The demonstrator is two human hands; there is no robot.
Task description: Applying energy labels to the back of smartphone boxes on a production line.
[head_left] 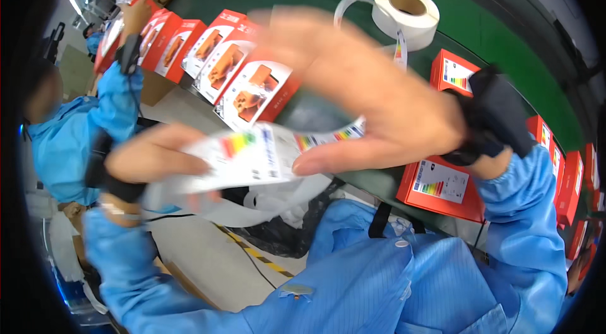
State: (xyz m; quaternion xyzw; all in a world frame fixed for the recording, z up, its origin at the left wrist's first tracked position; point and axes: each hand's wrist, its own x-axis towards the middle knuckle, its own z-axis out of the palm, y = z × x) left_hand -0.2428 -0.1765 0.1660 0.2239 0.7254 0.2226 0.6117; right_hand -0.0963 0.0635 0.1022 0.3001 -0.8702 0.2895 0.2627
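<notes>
My left hand (158, 158) is closed on a strip of labels (249, 156), gripping its left part between thumb and fingers. White labels with coloured rating bars show along the strip, and a pale backing band (252, 215) loops below it. Over the strip's right part is my right hand (385, 100), blurred by motion. Its fingers point up and left, well apart from the thumb, whose tip is by the label's right edge; whether it touches I cannot tell. Beyond that hand stands a white label roll (428, 29), its loose end curling down behind the hand.
Red boxes with printed pictures (249, 97) stand in a row at the left along the green bench (499, 75). Labelled red boxes (435, 192) lie to the right. A co-worker in blue (69, 144) reaches toward the row's far end. A black bag (284, 233) sits below.
</notes>
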